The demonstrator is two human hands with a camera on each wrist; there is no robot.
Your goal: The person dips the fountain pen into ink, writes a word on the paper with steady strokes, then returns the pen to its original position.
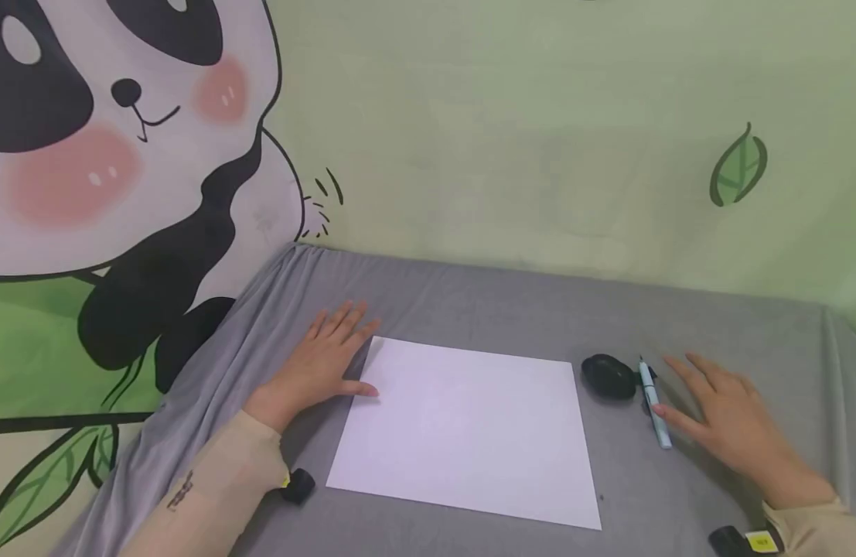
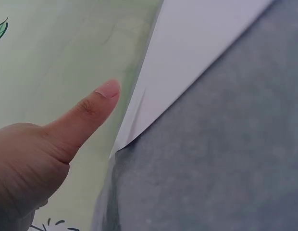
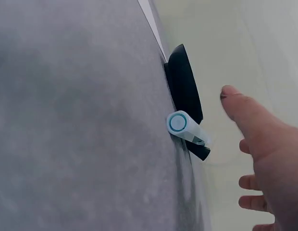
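Presently on the grey bench (image 1: pixel 469 309): 1 white paper sheet (image 1: pixel 469 425) lying flat at centre. Left hand (image 1: pixel 323 363) flat beside its far-left corner, fingers (image 1: pixel 344 321) straight, thumb touching paper's edge. Right hand (image 1: pixel 734 422) open, holding nothing, just right of a blue pen (image 1: pixel 653 402) and black oval object (image 1: pixel 608 377).

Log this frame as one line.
left hand: open, flat by paper | right hand: open, beside pen | black disc: left of pen
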